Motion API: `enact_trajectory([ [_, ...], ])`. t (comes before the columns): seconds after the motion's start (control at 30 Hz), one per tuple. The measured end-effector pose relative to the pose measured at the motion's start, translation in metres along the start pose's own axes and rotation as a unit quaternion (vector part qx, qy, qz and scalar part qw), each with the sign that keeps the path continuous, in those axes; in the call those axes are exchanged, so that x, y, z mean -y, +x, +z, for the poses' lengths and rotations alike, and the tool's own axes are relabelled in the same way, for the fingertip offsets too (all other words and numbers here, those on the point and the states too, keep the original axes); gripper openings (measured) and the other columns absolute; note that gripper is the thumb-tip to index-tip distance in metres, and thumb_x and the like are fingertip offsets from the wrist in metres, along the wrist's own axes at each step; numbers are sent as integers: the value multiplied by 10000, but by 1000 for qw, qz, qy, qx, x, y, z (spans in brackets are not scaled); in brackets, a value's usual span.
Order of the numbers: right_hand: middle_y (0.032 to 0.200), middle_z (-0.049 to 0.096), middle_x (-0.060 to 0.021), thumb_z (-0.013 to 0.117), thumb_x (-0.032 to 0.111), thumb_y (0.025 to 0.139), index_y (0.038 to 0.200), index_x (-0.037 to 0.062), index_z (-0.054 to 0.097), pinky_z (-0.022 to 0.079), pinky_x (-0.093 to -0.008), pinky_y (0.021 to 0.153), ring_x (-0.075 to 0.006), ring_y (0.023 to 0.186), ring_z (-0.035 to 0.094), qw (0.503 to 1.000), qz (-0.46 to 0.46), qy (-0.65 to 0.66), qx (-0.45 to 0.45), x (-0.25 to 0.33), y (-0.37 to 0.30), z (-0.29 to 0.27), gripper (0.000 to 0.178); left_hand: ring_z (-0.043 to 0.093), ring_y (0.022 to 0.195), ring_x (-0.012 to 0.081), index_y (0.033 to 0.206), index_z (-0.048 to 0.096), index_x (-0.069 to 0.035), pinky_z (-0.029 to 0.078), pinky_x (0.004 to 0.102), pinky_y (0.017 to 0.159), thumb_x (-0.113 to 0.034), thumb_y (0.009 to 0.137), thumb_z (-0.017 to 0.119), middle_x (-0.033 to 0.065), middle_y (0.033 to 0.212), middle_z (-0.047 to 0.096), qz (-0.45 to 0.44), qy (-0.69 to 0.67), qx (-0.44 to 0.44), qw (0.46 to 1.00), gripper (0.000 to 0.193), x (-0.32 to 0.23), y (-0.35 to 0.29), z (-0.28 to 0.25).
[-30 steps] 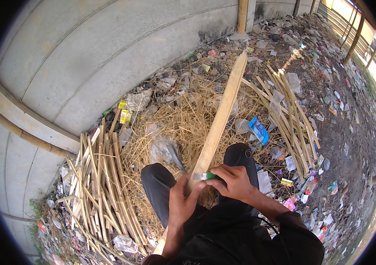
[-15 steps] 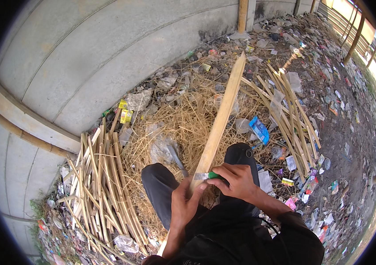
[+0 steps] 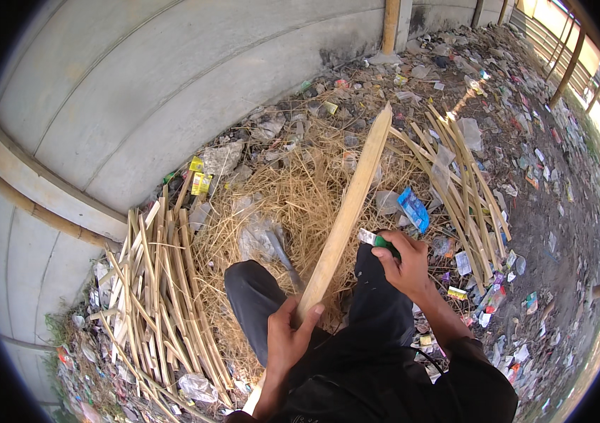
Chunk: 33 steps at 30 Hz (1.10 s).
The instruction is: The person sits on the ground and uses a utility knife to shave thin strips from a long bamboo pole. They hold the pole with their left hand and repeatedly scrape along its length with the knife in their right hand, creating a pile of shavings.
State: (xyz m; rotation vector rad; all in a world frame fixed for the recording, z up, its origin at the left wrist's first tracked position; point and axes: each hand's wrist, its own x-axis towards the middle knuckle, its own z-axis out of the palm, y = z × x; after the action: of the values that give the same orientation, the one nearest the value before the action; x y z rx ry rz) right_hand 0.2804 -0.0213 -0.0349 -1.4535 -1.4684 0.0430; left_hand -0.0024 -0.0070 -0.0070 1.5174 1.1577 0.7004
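My left hand [image 3: 287, 345] is nearest to me, its fingers [image 3: 312, 315] wrapped around the lower part of a long bamboo slat [image 3: 346, 218], thumb lying along the face. The slat rises from between my knees and slants away up and to the right, its far tip ending above the straw. My right hand [image 3: 404, 262] sits just right of the slat, fingers curled tight around a small green-handled knife [image 3: 379, 241] whose pale blade end touches the slat's right edge about halfway up. Both my legs, in dark trousers [image 3: 377, 310], frame the slat's base.

Just beyond my left knee a dark-handled tool [image 3: 284, 255] lies on the ground, partly in the straw; I cannot tell what kind it is. To my left a pile of split bamboo strips [image 3: 162, 296] lies roughly side by side, reaching from the lower edge toward the wall. Ahead of me a heap of dry straw and shavings [image 3: 300, 190] spreads under the slat, with a clear plastic bag [image 3: 254, 236] crumpled in it; what it holds I cannot make out. On my right a second bundle of bamboo strips [image 3: 465, 176] fans out, a blue wrapper [image 3: 414, 209] lying near its base. Farther off, litter [image 3: 532, 141] covers the bare earth, and a grey concrete wall [image 3: 173, 92] curves behind everything, a bamboo post [image 3: 390, 25] standing against it.
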Motion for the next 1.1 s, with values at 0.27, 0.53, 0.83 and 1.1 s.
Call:
enact_trajectory([
  [0.27,872,753,-30,839,342,960,1070,99,715,546,-362,554,-244,652,730,992,-60,10,115,37,-17,22,294,758,678,246,1118,726,49,545,360,635,-277,990,848,180,786,756,55,76,-19,995,372,-11,10,6],
  [0.53,848,746,-19,842,362,952,1036,115,730,545,-355,550,-231,647,728,992,-63,-12,108,36,-15,22,284,728,637,245,1116,726,61,536,364,622,-285,982,854,182,764,741,45,105,-35,993,392,-14,8,6],
  [0.83,821,738,-125,820,228,981,1037,10,726,534,-368,574,-289,656,724,999,-23,-31,-15,6,4,10,244,728,667,196,1156,748,43,531,354,620,-296,994,841,174,788,753,-18,97,-2,995,387,-14,-4,-5],
  [1.1,854,749,-169,752,212,1034,1100,-8,715,533,-387,604,-292,673,725,992,96,-45,-68,-38,20,-37,232,709,679,166,1108,729,29,528,327,636,-266,998,840,152,789,753,-30,79,14,996,335,-7,-24,-19],
])
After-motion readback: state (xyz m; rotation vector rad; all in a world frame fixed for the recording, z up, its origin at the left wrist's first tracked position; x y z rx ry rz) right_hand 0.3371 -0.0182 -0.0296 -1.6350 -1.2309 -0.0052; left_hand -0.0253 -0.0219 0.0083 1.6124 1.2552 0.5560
